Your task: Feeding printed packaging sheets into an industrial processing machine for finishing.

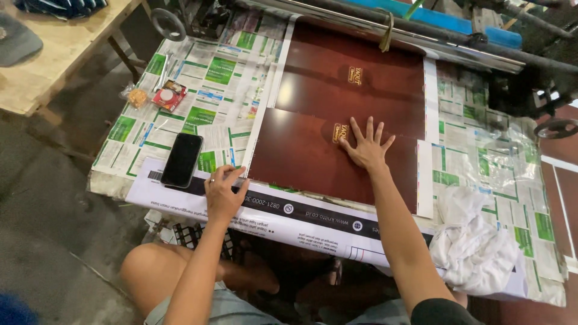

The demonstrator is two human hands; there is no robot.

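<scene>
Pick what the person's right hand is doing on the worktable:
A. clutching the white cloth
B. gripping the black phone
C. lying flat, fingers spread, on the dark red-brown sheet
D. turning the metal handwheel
C: the right hand lies palm down with fingers spread on the dark red-brown sheet, apart from the black phone, the white cloth and the handwheel.

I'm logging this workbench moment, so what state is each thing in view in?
Right hand: open, fingers spread, pressed flat on the front dark red sheet.
Left hand: open, fingertips at that sheet's near left corner.
Rear dark red sheet: flat, partly under the front sheet.
Phone: screen dark, lying face up.
White cloth: crumpled.
Snack packet: lying flat on the newspaper-covered table.
</scene>
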